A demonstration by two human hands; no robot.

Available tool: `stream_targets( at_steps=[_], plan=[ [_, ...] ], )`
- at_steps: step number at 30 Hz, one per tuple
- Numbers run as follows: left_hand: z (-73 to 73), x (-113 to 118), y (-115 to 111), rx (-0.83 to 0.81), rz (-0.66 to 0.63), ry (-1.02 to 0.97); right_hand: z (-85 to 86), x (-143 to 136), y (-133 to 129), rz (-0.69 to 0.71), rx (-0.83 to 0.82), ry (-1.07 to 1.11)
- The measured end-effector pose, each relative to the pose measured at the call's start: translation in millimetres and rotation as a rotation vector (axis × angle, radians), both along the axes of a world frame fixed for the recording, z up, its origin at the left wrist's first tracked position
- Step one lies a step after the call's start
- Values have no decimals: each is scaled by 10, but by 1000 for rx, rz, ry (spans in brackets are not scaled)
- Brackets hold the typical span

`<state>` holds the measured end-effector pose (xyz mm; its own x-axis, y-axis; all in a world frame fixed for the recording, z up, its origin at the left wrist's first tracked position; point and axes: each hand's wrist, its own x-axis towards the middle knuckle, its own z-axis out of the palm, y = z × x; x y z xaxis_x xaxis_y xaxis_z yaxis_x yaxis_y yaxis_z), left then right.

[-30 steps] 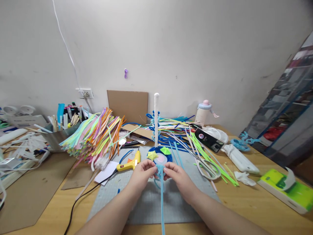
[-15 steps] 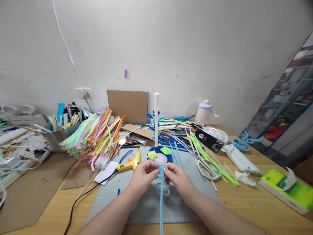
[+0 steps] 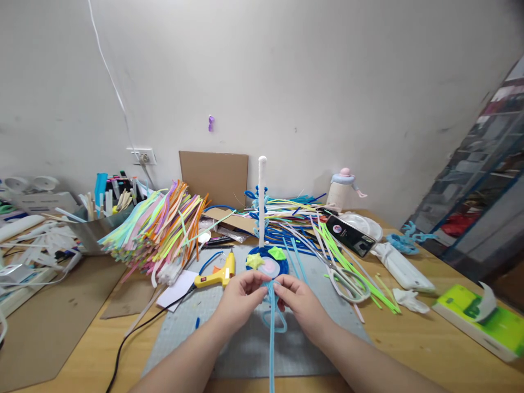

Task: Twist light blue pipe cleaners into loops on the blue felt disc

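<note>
Light blue pipe cleaners (image 3: 272,344) hang down between my hands, with a loop of the same colour beneath the fingers. My left hand (image 3: 244,295) pinches their upper end from the left, and my right hand (image 3: 295,297) pinches it from the right. Just beyond my fingertips lies a dark blue round base (image 3: 284,267) bearing a yellow star (image 3: 255,261), a green star (image 3: 277,252) and a pale pink and blue disc. A white fuzzy post (image 3: 262,202) stands upright at the back of the base, with blue curls around it.
On the grey mat (image 3: 184,349), a yellow glue gun (image 3: 216,275) lies to the left. Scissors (image 3: 347,284), green strips and a phone (image 3: 351,234) are on the right. Bundled coloured pipe cleaners (image 3: 159,229) sit at the back left, beside a metal container. A bottle (image 3: 340,191) stands behind.
The light blue loop beneath my fingers has shifted slightly right and down. The hanging strands have moved a little right. Both hands keep their pinch in nearly the same place.
</note>
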<state>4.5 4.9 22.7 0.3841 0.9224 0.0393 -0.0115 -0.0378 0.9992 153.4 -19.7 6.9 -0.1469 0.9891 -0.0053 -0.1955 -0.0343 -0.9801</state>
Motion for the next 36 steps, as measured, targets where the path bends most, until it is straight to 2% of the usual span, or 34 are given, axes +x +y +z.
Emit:
stream_targets(
  at_steps=[4, 9, 12, 15, 16, 18, 22, 25, 27, 29, 33, 36],
  plan=[
    [44, 7, -13, -19, 3, -26, 24, -5, -3, -3, 11, -23],
    [40, 20, -4, -130, 5, -46, 5, -19, 1, -24, 14, -27],
    [-7, 15, 46, -198, 80, -81, -39, -25, 8, -82, 10, -2],
    [-52, -6, 114, -204, 183, -98, -52, -20, 0, -88, 3, -125],
    [-64, -16, 136, -194, 210, -101, -40, -16, -12, -47, -27, -175],
    [-83, -41, 179, -173, 264, -105, 10, -3, -54, 123, -137, -212],
    [-107, -110, 256, -111, 403, -103, 145, 47, -160, 598, -348, -2],
    [-119, -154, 299, -68, 470, -99, 196, 99, -182, 701, -385, 122],
    [-127, -168, 315, -56, 481, -90, 207, 126, -162, 667, -360, 141],
    [-140, -170, 324, -68, 474, -74, 213, 138, -131, 557, -250, 121],
    [-167, -148, 329, -137, 439, -60, 196, 109, -102, 108, 133, -64],
    [-171, -123, 318, -148, 400, -71, 138, 82, -122, -55, 304, -138]
  ],
)
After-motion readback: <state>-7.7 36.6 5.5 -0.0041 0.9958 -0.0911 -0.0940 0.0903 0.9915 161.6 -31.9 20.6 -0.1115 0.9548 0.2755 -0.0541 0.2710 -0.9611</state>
